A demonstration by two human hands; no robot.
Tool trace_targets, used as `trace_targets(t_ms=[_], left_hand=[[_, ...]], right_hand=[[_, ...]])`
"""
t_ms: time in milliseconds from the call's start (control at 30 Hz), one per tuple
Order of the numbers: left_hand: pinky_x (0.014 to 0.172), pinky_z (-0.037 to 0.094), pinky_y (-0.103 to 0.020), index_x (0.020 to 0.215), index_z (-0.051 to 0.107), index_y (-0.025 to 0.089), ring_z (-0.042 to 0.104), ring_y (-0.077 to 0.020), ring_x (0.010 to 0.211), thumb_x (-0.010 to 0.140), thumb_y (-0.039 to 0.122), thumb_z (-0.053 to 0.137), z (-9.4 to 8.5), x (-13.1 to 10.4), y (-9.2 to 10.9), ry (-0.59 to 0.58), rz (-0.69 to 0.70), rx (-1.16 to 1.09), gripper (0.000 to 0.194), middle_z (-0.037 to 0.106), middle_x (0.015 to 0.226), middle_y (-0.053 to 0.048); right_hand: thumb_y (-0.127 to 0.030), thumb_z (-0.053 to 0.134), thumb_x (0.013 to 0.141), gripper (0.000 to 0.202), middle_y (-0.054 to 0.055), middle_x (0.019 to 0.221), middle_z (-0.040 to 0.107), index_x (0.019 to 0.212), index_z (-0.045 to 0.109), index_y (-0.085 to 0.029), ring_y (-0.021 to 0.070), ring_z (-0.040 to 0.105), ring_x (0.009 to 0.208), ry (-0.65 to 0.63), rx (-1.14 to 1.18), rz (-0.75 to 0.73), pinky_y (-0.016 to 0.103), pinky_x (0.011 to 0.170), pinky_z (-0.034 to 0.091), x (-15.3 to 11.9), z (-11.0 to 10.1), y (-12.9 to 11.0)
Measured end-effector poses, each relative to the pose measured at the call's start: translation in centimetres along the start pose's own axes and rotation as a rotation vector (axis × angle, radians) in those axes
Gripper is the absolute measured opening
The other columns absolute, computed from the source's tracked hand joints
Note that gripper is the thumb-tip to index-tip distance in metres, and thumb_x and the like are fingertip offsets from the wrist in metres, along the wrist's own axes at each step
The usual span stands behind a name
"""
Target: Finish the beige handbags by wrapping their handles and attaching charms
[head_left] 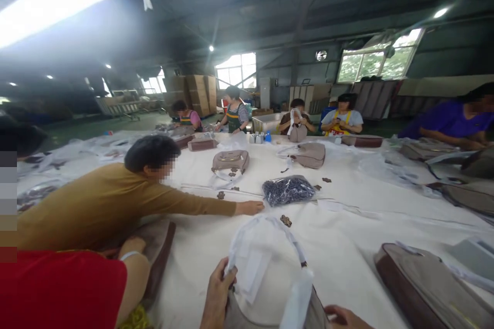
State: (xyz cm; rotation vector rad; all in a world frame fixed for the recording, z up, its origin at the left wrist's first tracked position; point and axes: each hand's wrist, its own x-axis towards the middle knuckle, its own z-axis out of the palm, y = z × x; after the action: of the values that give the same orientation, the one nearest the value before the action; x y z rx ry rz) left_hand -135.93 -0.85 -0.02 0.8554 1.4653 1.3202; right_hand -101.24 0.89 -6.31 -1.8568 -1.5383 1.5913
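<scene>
My left hand (216,295) grips the edge of a grey-beige handbag (270,288) at the bottom of the view; its handles are wrapped in white paper and arch upward. My right hand (341,316) shows only partly at the bottom edge, touching the bag's right side; its fingers are mostly cut off. The bag rests on the white-covered table (347,247) right in front of me.
A co-worker in a mustard top reaches an arm (200,206) across toward a plastic bag of dark small parts (288,189). A red-sleeved person sits at bottom left. More handbags (428,288) (230,161) lie around; several people work at the far side.
</scene>
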Motion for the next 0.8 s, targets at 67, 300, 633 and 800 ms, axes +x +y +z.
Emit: trace_targets(t_ms=[67, 300, 633, 800], left_hand=[[0.063, 0.041, -0.024, 0.095, 0.065, 0.02, 0.052, -0.015, 0.064, 0.061, 0.047, 0.068, 1.3, -1.4, 1.9, -0.005, 0.012, 0.028, 0.043, 0.059, 0.068, 0.002], [0.056, 0.036, -0.022, 0.097, 0.061, 0.021, 0.045, -0.0127, 0.057, 0.061, 0.046, 0.068, 4.4, -4.4, 4.0, 0.044, 0.003, 0.081, 0.044, 0.051, 0.059, 0.006], [0.062, 0.042, -0.019, 0.105, 0.06, 0.023, 0.051, -0.0112, 0.069, 0.057, 0.04, 0.075, 2.7, -4.5, 1.8, 0.231, 0.037, -0.083, 0.053, 0.061, 0.077, 0.005], [0.064, 0.041, -0.018, 0.105, 0.061, 0.022, 0.05, -0.0106, 0.071, 0.058, 0.04, 0.075, 2.0, -3.7, 0.6, 0.247, 0.018, -0.054, 0.052, 0.061, 0.078, 0.005]], right_hand=[[-0.058, 0.063, 0.05, 0.071, 0.015, 0.112, 0.062, 0.112, 0.06, -0.023, 0.029, 0.06, 0.102, 0.121, 0.079, -0.097, 0.043, 0.088, 0.046, 1.0, -2.2, -1.8], [-0.043, 0.07, 0.061, 0.074, 0.01, 0.134, 0.05, 0.129, 0.047, -0.023, 0.0247, 0.046, 0.122, 0.058, 0.211, -0.592, 0.043, 0.101, 0.038, 0.4, -10.0, -14.2], [-0.041, 0.066, 0.066, 0.039, 0.004, 0.081, 0.069, 0.092, 0.07, -0.012, 0.0153, 0.058, 0.073, -0.391, 0.054, -0.53, 0.029, 0.074, 0.045, 1.6, -10.0, -11.4], [-0.042, 0.062, 0.071, 0.043, 0.007, 0.114, 0.062, 0.107, 0.062, -0.019, 0.0214, 0.054, 0.106, 0.144, 0.128, -0.594, 0.038, 0.094, 0.04, 1.2, -9.4, -8.0]])
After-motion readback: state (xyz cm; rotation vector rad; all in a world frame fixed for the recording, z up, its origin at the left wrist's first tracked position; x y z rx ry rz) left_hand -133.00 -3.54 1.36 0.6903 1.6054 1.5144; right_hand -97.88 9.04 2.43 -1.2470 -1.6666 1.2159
